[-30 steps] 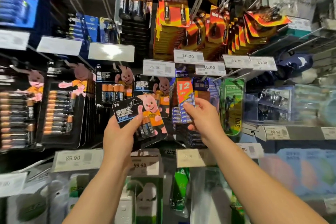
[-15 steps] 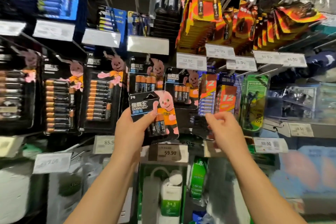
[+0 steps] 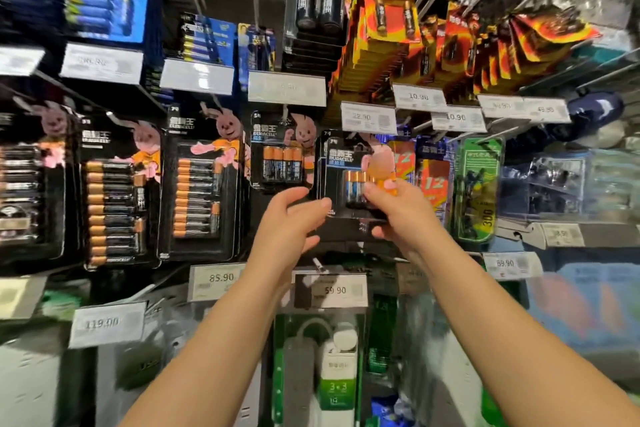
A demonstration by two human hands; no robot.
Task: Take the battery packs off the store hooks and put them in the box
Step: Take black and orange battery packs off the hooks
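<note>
Battery pack (image 3: 346, 180) pinched by right hand (image 3: 401, 215) — left hand (image 3: 287, 229) beside it, fingers loosely spread.

Two hands are up: the left hand (image 3: 289, 222) and the right hand (image 3: 398, 208). One small battery pack (image 3: 349, 177) is held. About four big black packs (image 3: 117, 198) hang left. Ten or so price tags (image 3: 369, 118) show, some blurry.

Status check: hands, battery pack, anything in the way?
Right hand pinching small battery pack at the display. Left hand open beside it, holding nothing. Box not in view. Nothing blocking.
</note>
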